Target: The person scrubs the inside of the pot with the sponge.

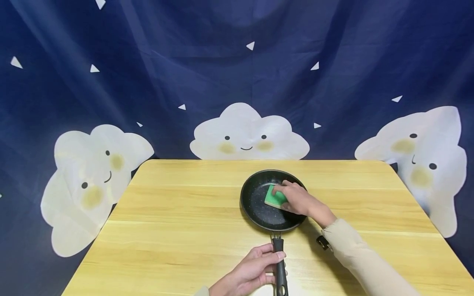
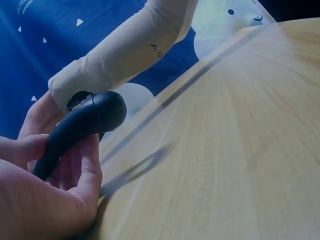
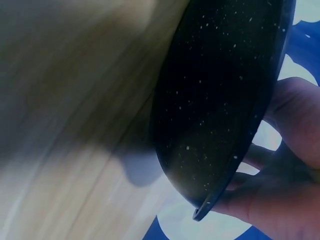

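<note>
A black speckled frying pan (image 1: 259, 211) sits on the wooden table, its handle (image 1: 280, 267) pointing toward the person. My left hand (image 1: 255, 267) grips that handle, thumb on top and fingers beneath; in the left wrist view the thumb and fingers wrap the black handle (image 2: 75, 127). Inside the pan, my right hand (image 1: 296, 199) holds a green sponge (image 1: 273, 197) with a pale underside against the pan's inner surface. From the right wrist view, the pan's side (image 3: 215, 100) covers the sponge and part of the right hand (image 3: 280, 185).
The light wooden table (image 1: 177, 230) reaches back to a dark blue curtain (image 1: 207, 61) printed with white clouds and small triangles. A dark wrist device (image 1: 323, 242) sits by the right sleeve (image 1: 355, 250).
</note>
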`<action>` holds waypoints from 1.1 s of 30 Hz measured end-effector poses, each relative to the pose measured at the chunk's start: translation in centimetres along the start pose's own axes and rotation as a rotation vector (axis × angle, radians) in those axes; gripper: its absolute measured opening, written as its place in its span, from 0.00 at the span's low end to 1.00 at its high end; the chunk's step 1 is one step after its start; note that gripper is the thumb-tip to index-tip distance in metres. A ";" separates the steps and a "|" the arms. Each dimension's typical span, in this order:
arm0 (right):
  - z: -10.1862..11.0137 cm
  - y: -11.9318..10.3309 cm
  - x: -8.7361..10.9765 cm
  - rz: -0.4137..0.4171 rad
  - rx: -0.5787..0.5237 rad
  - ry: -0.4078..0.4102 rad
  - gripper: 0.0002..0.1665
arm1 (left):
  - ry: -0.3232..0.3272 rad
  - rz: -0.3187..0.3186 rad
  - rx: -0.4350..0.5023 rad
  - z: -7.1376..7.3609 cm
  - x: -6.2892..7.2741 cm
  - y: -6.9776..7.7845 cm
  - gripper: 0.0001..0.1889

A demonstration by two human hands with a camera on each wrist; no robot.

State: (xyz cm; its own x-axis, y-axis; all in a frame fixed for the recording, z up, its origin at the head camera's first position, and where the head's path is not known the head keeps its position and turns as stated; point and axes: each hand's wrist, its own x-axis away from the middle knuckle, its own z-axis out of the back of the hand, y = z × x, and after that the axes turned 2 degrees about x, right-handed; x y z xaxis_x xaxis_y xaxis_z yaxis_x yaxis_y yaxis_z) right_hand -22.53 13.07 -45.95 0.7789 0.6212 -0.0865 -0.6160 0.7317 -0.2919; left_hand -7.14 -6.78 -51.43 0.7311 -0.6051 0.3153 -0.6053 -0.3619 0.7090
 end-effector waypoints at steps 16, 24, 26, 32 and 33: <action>-0.7 -0.4 1.0 0.011 -0.053 0.038 0.22 | 0.012 0.021 0.003 -0.1 0.0 0.2 0.14; -1.0 -1.0 1.3 -0.008 -0.071 0.058 0.21 | -0.007 0.029 0.012 0.0 -0.1 0.3 0.13; -1.0 -1.3 1.5 -0.010 -0.073 0.059 0.21 | -0.012 0.032 0.014 0.0 -0.1 0.3 0.13; -1.0 -1.9 1.7 0.021 -0.077 0.067 0.19 | -0.018 0.037 0.018 0.0 -0.1 0.2 0.12; -1.0 -2.0 1.7 0.026 -0.079 0.068 0.19 | -0.018 0.035 0.017 0.0 -0.1 0.2 0.12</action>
State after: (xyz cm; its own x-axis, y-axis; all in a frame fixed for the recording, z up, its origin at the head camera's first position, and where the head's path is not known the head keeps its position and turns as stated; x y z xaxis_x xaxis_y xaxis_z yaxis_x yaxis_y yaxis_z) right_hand -19.84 12.40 -46.46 0.7704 0.6175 -0.1586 -0.6272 0.6894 -0.3624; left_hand -7.33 -6.82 -51.27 0.7037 -0.6303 0.3280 -0.6358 -0.3525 0.6867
